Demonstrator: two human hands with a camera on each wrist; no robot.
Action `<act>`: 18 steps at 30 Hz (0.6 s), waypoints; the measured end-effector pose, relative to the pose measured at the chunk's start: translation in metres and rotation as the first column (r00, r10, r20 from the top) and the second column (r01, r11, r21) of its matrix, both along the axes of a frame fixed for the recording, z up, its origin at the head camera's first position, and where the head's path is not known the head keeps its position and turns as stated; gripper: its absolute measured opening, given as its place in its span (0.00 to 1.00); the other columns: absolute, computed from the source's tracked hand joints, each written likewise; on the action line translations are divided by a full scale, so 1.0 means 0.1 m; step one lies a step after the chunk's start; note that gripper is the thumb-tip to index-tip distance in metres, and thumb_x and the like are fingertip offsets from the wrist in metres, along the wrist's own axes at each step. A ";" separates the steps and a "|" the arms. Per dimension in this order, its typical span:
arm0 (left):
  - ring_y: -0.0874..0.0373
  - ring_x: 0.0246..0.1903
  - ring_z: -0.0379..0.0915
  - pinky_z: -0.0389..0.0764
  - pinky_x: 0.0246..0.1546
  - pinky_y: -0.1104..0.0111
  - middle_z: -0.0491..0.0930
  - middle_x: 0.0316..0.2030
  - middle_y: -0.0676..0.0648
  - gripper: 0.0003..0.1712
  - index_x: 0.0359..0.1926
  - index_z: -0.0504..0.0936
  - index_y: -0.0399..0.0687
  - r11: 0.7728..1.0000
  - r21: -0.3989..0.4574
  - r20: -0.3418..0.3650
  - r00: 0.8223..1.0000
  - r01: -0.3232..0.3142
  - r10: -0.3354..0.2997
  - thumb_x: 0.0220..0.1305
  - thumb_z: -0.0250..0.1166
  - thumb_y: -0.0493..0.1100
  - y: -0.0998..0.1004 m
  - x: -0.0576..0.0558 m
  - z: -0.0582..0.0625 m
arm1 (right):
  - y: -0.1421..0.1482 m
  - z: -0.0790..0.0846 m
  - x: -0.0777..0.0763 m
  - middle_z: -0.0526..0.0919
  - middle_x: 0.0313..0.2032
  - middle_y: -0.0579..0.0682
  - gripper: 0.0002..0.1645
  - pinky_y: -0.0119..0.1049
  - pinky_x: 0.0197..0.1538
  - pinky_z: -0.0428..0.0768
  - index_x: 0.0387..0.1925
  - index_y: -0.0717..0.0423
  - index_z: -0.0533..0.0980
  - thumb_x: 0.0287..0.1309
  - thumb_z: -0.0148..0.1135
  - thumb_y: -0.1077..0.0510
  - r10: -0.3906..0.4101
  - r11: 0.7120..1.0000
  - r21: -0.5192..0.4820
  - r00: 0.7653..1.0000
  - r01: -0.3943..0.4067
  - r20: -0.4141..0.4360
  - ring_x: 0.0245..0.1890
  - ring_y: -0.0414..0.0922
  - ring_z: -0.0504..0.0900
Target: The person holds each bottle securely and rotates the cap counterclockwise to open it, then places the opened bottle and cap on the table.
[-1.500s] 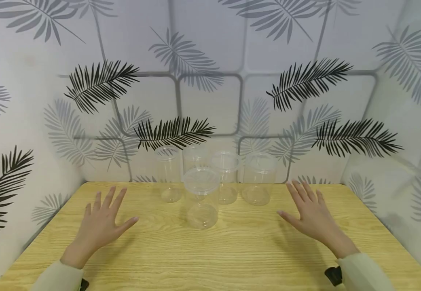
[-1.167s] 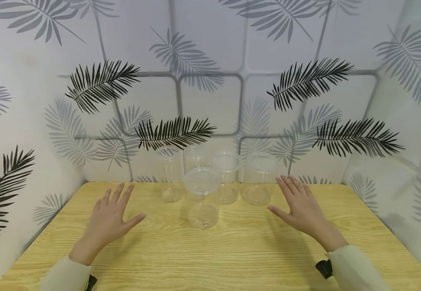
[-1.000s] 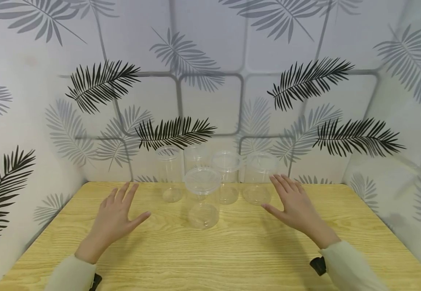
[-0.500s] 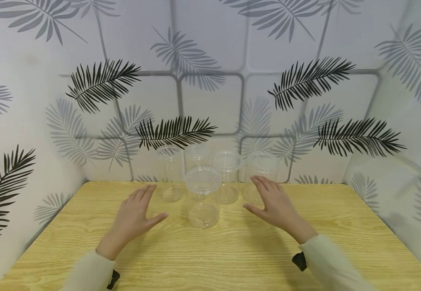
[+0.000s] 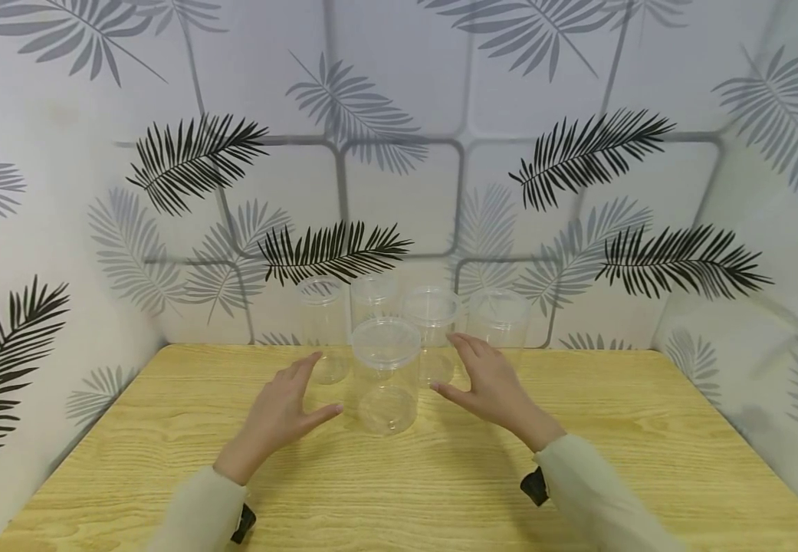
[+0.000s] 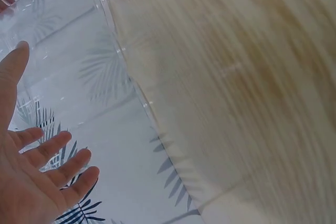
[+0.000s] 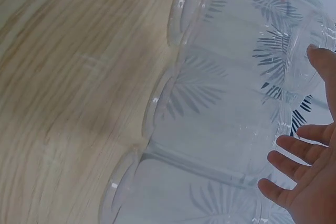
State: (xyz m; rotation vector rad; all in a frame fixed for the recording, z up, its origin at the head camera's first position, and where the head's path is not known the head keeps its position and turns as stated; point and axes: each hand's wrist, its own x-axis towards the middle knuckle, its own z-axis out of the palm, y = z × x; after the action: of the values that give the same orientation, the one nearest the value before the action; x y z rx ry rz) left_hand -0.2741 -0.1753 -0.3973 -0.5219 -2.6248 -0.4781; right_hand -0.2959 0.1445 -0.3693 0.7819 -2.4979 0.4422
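A clear, lidded plastic jar (image 5: 386, 376) stands upright at the front of a group of similar jars. My left hand (image 5: 280, 414) is to its left, fingers spread and thumb pointing at it, apart from the jar. On the other side, my right hand (image 5: 488, 383) faces it with thumb and fingers parted, also apart from the jar and overlapping the jars behind in the head view. In the left wrist view, the left palm (image 6: 26, 187) holds nothing. The right wrist view shows the right hand's fingers (image 7: 294, 163) loosely extended beside the clear jars.
Behind the front jar stand a tall narrow jar (image 5: 323, 326), another partly hidden jar (image 5: 373, 295), a wider jar (image 5: 431, 314) and a rightmost jar (image 5: 498, 314). They are on a wood-grain table (image 5: 399, 491), against a leaf-patterned wall (image 5: 399, 199).
Both hands have moved inward from the sides of the table toward the front jar, the left one rightward and the right one leftward. The jars have stayed in place.
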 end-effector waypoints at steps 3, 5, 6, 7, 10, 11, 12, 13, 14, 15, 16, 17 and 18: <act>0.39 0.57 0.66 0.72 0.52 0.47 0.67 0.61 0.38 0.52 0.67 0.56 0.43 0.999 0.047 0.056 0.998 0.009 -0.011 0.49 0.65 0.64 0.06 -0.03 0.01 | -0.07 0.01 -0.02 0.69 0.59 0.60 0.46 0.53 0.60 0.68 0.63 0.60 0.60 0.51 0.61 0.37 0.018 0.999 -0.037 0.999 -0.016 0.046 0.60 0.56 0.68; 0.40 0.59 0.64 0.70 0.54 0.47 0.66 0.61 0.39 0.51 0.68 0.55 0.44 0.997 0.076 0.089 0.996 0.015 -0.022 0.49 0.65 0.64 0.10 -0.04 0.01 | -0.11 0.02 -0.03 0.67 0.61 0.59 0.47 0.53 0.61 0.66 0.64 0.60 0.59 0.51 0.61 0.37 0.035 0.997 -0.072 0.995 -0.028 0.098 0.61 0.56 0.66; 0.41 0.59 0.64 0.70 0.54 0.47 0.66 0.62 0.40 0.51 0.68 0.55 0.45 0.995 0.093 0.106 0.994 0.018 -0.028 0.49 0.65 0.63 0.13 -0.05 0.02 | -0.13 0.03 -0.04 0.67 0.61 0.59 0.47 0.54 0.62 0.65 0.65 0.60 0.59 0.51 0.61 0.37 0.043 0.995 -0.089 0.992 -0.032 0.119 0.62 0.57 0.65; 0.41 0.60 0.63 0.69 0.55 0.48 0.66 0.62 0.40 0.52 0.68 0.54 0.45 0.994 0.108 0.123 0.992 0.022 -0.035 0.49 0.65 0.63 0.15 -0.06 0.02 | -0.15 0.03 -0.05 0.66 0.62 0.59 0.47 0.54 0.62 0.64 0.65 0.60 0.59 0.51 0.61 0.38 0.049 0.994 -0.107 0.989 -0.034 0.141 0.62 0.57 0.64; 0.43 0.60 0.63 0.68 0.56 0.48 0.67 0.61 0.41 0.52 0.68 0.54 0.46 0.988 0.151 0.160 0.985 0.033 -0.058 0.49 0.66 0.63 0.21 -0.09 0.03 | -0.20 0.04 -0.08 0.64 0.63 0.59 0.48 0.54 0.63 0.63 0.65 0.59 0.57 0.51 0.61 0.37 0.058 0.990 -0.138 0.981 -0.032 0.186 0.64 0.56 0.62; 0.43 0.60 0.63 0.68 0.57 0.48 0.67 0.61 0.41 0.53 0.68 0.54 0.46 0.985 0.169 0.170 0.983 0.040 -0.069 0.48 0.66 0.63 0.23 -0.10 0.03 | -0.22 0.04 -0.09 0.64 0.63 0.59 0.48 0.54 0.64 0.63 0.65 0.59 0.57 0.51 0.61 0.37 0.063 0.988 -0.149 0.979 -0.033 0.196 0.64 0.56 0.62; 0.43 0.60 0.63 0.68 0.57 0.48 0.67 0.61 0.41 0.53 0.68 0.53 0.46 0.981 0.192 0.189 0.979 0.039 -0.076 0.48 0.67 0.63 0.24 -0.11 0.03 | -0.23 0.05 -0.10 0.63 0.64 0.59 0.48 0.54 0.64 0.63 0.65 0.59 0.57 0.50 0.61 0.37 0.065 0.986 -0.161 0.976 -0.032 0.207 0.64 0.56 0.62; 0.43 0.60 0.63 0.68 0.57 0.49 0.67 0.61 0.41 0.53 0.68 0.53 0.46 0.976 0.212 0.201 0.976 0.043 -0.087 0.47 0.67 0.62 0.26 -0.12 0.04 | -0.25 0.05 -0.11 0.63 0.64 0.58 0.49 0.54 0.64 0.63 0.66 0.58 0.57 0.50 0.61 0.37 0.068 0.984 -0.175 0.973 -0.029 0.219 0.64 0.56 0.62; 0.43 0.60 0.64 0.68 0.57 0.49 0.67 0.61 0.41 0.54 0.68 0.53 0.46 0.971 0.233 0.217 0.971 0.045 -0.097 0.47 0.68 0.63 0.27 -0.13 0.04 | -0.26 0.05 -0.11 0.63 0.64 0.58 0.49 0.54 0.64 0.63 0.66 0.58 0.57 0.50 0.61 0.37 0.075 0.981 -0.193 0.970 -0.030 0.232 0.65 0.55 0.61; 0.43 0.59 0.64 0.68 0.56 0.49 0.66 0.61 0.41 0.54 0.68 0.53 0.46 0.965 0.256 0.230 0.967 0.052 -0.113 0.46 0.68 0.62 0.28 -0.14 0.04 | -0.27 0.06 -0.12 0.63 0.65 0.57 0.49 0.54 0.63 0.63 0.66 0.58 0.57 0.50 0.62 0.37 0.087 0.977 -0.213 0.966 -0.034 0.244 0.65 0.55 0.61; 0.43 0.59 0.64 0.68 0.56 0.49 0.66 0.62 0.41 0.55 0.68 0.53 0.46 0.959 0.278 0.246 0.961 0.053 -0.124 0.45 0.68 0.63 0.30 -0.15 0.05 | -0.29 0.07 -0.13 0.62 0.65 0.57 0.49 0.53 0.63 0.63 0.66 0.57 0.57 0.50 0.62 0.36 0.098 0.972 -0.230 0.961 -0.038 0.257 0.65 0.55 0.61; 0.42 0.59 0.65 0.69 0.56 0.49 0.66 0.62 0.41 0.55 0.68 0.53 0.47 0.952 0.300 0.261 0.956 0.054 -0.136 0.45 0.69 0.63 0.31 -0.16 0.05 | -0.30 0.07 -0.13 0.62 0.65 0.57 0.49 0.53 0.64 0.63 0.66 0.57 0.57 0.50 0.62 0.36 0.106 0.969 -0.246 0.957 -0.039 0.269 0.65 0.54 0.61; 0.42 0.59 0.65 0.69 0.56 0.49 0.65 0.62 0.41 0.56 0.68 0.53 0.48 0.946 0.319 0.277 0.950 0.051 -0.145 0.44 0.69 0.63 0.32 -0.18 0.05 | -0.32 0.08 -0.14 0.62 0.65 0.56 0.49 0.53 0.64 0.64 0.66 0.57 0.57 0.49 0.62 0.36 0.116 0.965 -0.260 0.954 -0.042 0.276 0.65 0.54 0.61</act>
State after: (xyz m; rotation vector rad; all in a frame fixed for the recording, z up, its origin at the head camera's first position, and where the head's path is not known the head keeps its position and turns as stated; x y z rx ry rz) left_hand -0.2922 -0.1431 -0.3928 -0.5130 -2.7328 -1.0552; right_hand -0.3096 0.1125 -0.3611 0.7632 -2.6069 0.9442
